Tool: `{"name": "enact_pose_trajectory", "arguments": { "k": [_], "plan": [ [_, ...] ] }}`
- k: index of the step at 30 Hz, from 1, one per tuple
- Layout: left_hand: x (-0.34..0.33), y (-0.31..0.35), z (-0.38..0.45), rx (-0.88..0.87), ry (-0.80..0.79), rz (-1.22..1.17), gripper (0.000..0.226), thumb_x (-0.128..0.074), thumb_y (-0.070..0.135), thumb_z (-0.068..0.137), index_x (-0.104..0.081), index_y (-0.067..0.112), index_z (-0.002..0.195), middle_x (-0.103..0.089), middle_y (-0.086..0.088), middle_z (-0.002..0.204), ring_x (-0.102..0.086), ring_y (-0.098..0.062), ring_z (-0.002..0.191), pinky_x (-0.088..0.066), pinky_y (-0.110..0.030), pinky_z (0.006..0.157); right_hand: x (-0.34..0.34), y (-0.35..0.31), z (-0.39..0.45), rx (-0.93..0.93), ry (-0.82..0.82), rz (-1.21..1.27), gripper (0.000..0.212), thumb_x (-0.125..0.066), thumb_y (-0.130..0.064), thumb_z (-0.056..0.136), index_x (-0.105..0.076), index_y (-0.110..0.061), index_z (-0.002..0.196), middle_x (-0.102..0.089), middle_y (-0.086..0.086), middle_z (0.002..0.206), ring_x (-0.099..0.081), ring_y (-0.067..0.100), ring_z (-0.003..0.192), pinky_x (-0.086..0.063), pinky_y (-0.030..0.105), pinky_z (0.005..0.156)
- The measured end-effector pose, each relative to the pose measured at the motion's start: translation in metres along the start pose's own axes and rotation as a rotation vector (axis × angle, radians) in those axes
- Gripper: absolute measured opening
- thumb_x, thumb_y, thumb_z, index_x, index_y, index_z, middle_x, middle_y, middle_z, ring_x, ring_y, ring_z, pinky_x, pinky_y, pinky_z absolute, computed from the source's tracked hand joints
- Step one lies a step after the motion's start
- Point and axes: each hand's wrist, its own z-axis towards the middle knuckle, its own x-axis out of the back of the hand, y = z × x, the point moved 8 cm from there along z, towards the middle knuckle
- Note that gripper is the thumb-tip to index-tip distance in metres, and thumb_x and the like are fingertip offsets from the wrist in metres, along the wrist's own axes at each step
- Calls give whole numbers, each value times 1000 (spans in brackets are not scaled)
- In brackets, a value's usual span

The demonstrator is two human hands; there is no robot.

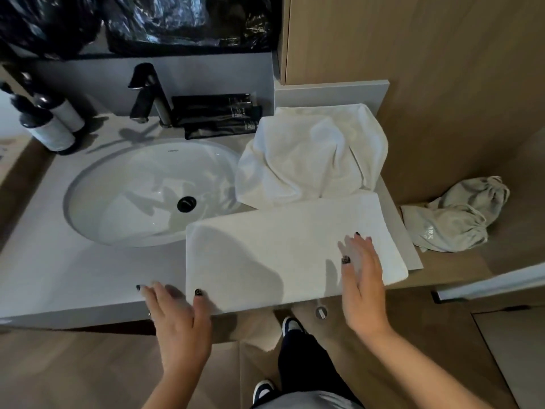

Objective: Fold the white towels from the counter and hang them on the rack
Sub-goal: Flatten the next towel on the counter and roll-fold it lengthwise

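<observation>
Left hand (180,317) rests flat-fingered at the tabletop's (88,278) front edge, touching the folded towel (280,246); right hand (362,278), grip wide, smooths it. Next probably lifting it; the crumpled towel (312,154) waits behind.

Folded towel (283,255) on counter (88,276) (sink (141,196) to L), crumpled towel (312,154) behind.

White towels (295,246), white sink (132,187), black faucet (147,93), grey pouches (457,214)

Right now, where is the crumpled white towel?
In the head view the crumpled white towel lies on the counter right of the sink, just behind the folded towel.
</observation>
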Motion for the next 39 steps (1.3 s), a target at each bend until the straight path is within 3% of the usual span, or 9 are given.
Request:
{"name": "enact_pose_trajectory", "arguments": {
  "k": [2, 4, 8, 11, 14, 18, 23, 29, 39],
  "plan": [
    [-6, -35, -22, 383, 88, -330, 78, -68, 23, 90, -24, 1, 152, -26, -19, 157, -25, -31, 146, -24, -41, 118, -25, -1, -46, -298, 182, 322, 24, -51, -22, 99, -49, -26, 122, -44, -8, 131, -39, 14, 132, -33, 29, 109],
    [-31, -59, -39, 697, 31, -653, 72, -78, 29, 80, -46, 3, 139, -56, -16, 131, -54, -31, 122, -44, -39, 103, -65, 11, -82, -651, 213, 508, 26, -63, -18, 94, -50, -19, 116, -44, 0, 122, -47, 19, 118, -36, 27, 94],
    [-72, -34, -51, 774, -366, -1192, 47, -73, 32, 78, -55, 13, 117, -58, -9, 99, -58, -18, 94, -52, -32, 91, -136, 18, -102, -1045, 12, 946, 26, -73, -26, 86, -58, -15, 105, -59, 4, 97, -58, 17, 89, -49, 31, 82],
    [-71, -18, -47, 730, -426, -1287, 61, -76, 29, 70, -61, 4, 124, -67, -10, 115, -63, -21, 99, -47, -32, 101, -170, 4, -99, -1055, -197, 1193, 48, -79, -22, 81, -61, -2, 120, -71, 12, 108, -65, 22, 103, -48, 37, 101],
    [-66, -13, -47, 702, -427, -1253, 60, -79, 30, 72, -62, 9, 126, -68, -9, 115, -63, -17, 82, -48, -30, 90, -179, -4, -95, -1036, -233, 1295, 52, -77, -14, 81, -57, 1, 127, -72, 16, 111, -70, 24, 98, -56, 33, 84],
    [-59, -23, -42, 697, -338, -1149, 29, -70, 24, 89, -64, 13, 115, -73, -3, 100, -69, -13, 79, -58, -24, 71, -165, 2, -84, -993, -95, 1310, 37, -66, -5, 90, -57, 0, 125, -72, 16, 111, -72, 24, 99, -59, 33, 82],
    [-50, -25, -41, 753, -232, -1091, 13, -66, 20, 94, -60, 13, 103, -71, -7, 100, -69, -21, 89, -57, -29, 77, -121, 20, -70, -986, 128, 1290, 25, -67, -2, 88, -63, -2, 113, -73, 14, 109, -71, 24, 99, -58, 40, 88],
    [-39, -29, -32, 744, -190, -1039, 8, -64, 17, 95, -61, 13, 101, -70, -5, 96, -68, -18, 82, -59, -26, 63, -56, 50, -52, -971, 378, 1233, 19, -68, -3, 89, -63, -5, 107, -72, 12, 104, -71, 21, 93, -62, 31, 68],
    [-29, -30, -26, 718, -176, -1026, 7, -65, 17, 94, -61, 12, 93, -67, -6, 95, -66, -17, 79, -55, -27, 67, 20, 94, -31, -959, 635, 1101, 10, -69, -6, 88, -61, -8, 95, -70, 7, 93, -70, 15, 75, -56, 24, 55]
  ]
}}
